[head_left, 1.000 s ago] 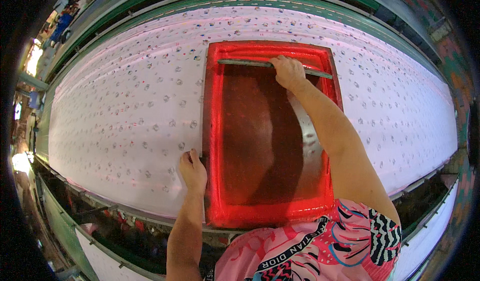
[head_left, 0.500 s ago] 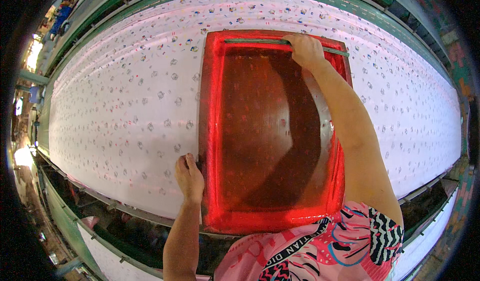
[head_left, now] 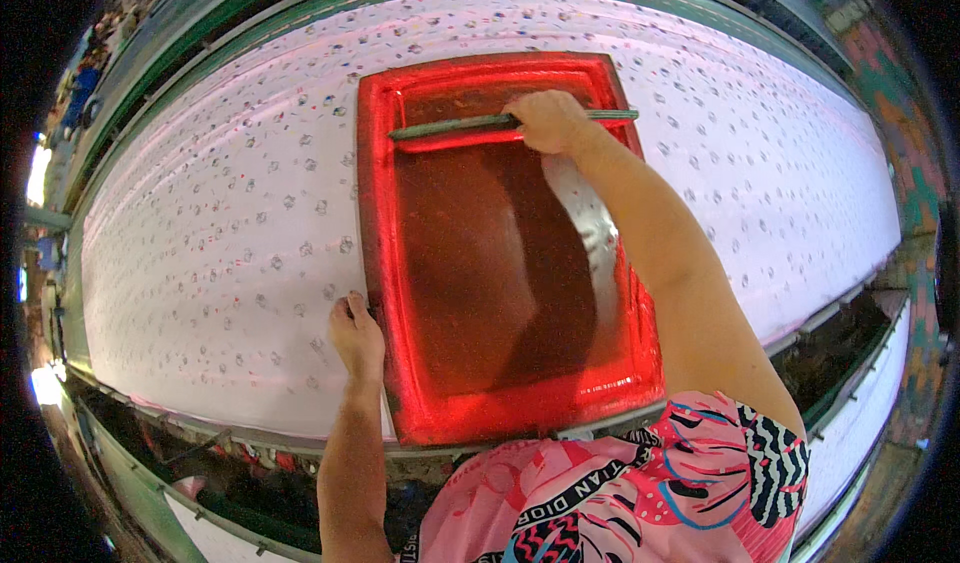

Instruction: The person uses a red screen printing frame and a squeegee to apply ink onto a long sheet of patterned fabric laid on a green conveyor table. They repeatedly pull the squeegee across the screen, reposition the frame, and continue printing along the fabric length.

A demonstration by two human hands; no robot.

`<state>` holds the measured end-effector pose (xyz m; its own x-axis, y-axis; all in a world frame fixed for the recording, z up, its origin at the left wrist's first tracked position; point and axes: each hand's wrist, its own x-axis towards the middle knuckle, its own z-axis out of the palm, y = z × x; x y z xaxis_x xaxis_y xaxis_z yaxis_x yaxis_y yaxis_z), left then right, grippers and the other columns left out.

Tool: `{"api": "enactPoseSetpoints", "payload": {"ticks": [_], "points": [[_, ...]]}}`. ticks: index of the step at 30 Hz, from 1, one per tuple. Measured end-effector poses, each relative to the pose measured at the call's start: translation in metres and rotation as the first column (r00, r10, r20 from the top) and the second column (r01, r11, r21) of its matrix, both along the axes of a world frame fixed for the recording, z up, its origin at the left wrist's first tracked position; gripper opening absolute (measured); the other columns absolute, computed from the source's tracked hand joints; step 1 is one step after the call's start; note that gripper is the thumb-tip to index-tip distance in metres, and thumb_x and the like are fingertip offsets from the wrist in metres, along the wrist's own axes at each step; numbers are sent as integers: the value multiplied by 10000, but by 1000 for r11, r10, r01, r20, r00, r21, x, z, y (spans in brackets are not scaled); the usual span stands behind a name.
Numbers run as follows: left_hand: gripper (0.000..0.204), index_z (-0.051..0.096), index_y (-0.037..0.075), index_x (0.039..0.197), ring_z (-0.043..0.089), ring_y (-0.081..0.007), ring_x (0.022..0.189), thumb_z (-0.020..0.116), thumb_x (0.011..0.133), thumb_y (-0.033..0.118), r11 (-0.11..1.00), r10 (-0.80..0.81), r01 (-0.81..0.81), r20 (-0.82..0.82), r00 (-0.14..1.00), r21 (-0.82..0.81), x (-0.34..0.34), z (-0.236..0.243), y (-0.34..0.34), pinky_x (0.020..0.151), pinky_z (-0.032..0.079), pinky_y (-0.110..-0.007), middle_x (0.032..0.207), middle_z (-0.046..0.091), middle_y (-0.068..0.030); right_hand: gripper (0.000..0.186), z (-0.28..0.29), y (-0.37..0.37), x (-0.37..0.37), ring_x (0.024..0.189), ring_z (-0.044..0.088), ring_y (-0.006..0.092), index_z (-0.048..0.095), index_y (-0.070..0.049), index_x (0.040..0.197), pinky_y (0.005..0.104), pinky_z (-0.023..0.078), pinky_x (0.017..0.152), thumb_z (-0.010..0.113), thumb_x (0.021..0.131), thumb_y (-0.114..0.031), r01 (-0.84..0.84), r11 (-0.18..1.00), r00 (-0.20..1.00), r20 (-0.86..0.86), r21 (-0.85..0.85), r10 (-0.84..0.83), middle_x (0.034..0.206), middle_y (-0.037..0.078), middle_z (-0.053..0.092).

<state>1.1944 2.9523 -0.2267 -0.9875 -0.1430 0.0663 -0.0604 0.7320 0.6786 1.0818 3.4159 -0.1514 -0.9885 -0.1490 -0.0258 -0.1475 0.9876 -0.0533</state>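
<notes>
A screen-printing frame (head_left: 380, 263) with red ink smeared around its rim lies on white printed fabric (head_left: 250, 183). My right hand (head_left: 552, 121) is closed around a long greenish squeegee (head_left: 450, 126) near the frame's far end. The squeegee spans the mesh crosswise, its right end over the frame's right rim, with a band of red ink along its near side. At the frame's left side my left hand (head_left: 357, 335) is closed on the outer edge, its fingers partly hidden. Brown mesh (head_left: 460, 263) fills the frame, crossed by my right arm's shadow.
Small repeated motifs cover the fabric on both sides of the frame. A green table edge (head_left: 400, 1) runs along the far side. Nearer me, a dark gap (head_left: 240, 473) separates this table from another white-covered one (head_left: 215, 533). Brick-like paving (head_left: 915, 163) shows at right.
My right hand has drawn the squeegee from the frame's far rim a little toward me, onto the mesh. My left hand stays at the frame's left edge. The whole view has shifted and tilted slightly.
</notes>
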Motion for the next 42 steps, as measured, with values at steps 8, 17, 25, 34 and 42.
{"api": "enactPoseSetpoints", "payload": {"ticks": [8,17,25,34,42], "points": [[430,746,-90,1053,701,-531,982,556,1089,295,995,-73,72,22,997,64,-3,-1,-8,888,526,-555,1035,746,-330,322,2,-88,166,1050,784,349,790,-183,1200,512,638,884,725,885,-178,66,998,997,46,17,-67,1101,128,784],[484,756,-110,1128,689,-548,1129,535,1064,316,975,-219,214,-89,972,-56,-14,-26,-24,1015,517,-558,1158,746,-366,392,-4,-172,332,1050,761,323,785,-210,1237,488,623,852,742,857,-124,108,994,990,95,7,-108,1078,88,752],[534,749,-114,1173,684,-541,1174,523,1058,356,992,-124,125,-27,992,33,-1,-8,-14,1038,515,-560,1221,735,-367,391,1,-223,424,1085,750,334,758,-171,1251,502,604,915,770,861,-154,72,996,996,47,-53,-70,1138,108,744],[530,738,-111,1182,663,-543,1210,500,1069,348,986,-147,145,-24,989,-77,-20,-27,-15,1072,496,-572,1281,704,-373,631,-17,-214,464,1227,631,348,725,-104,1331,497,523,1026,868,827,-455,-58,973,993,-111,-225,34,1242,128,655],[543,742,-54,1245,670,-547,1210,459,1090,382,951,-55,61,28,998,-303,-17,-21,-11,1070,506,-591,1311,709,-348,472,-21,-153,489,1232,644,355,748,-57,1233,501,507,1063,829,898,-381,-252,810,960,-244,-529,139,1259,145,688]]}}
